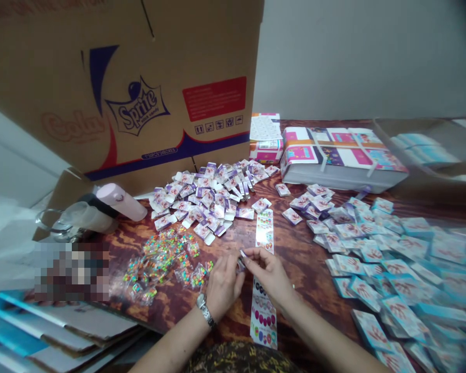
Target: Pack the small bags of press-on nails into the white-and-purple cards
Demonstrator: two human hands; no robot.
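My left hand (226, 280), with a metal watch on its wrist, is closed round a small box, mostly hidden by the fingers. My right hand (264, 272) pinches the top of the same small box (242, 257). Beneath my hands, a strip of colourful stickers (264, 233) runs up the wooden table. To the left lie small clear bags of colourful candy (159, 256). Behind the bags is a pile of small purple-and-white boxes (207, 197), several with open flaps.
A large cardboard carton (171, 62) stands at the back left. A pink bottle (122, 202) lies beside it. Many blue-edged packets (396, 274) cover the right side. A strapped stack of printed sheets (341, 155) sits at the back, beside an open box (423, 178).
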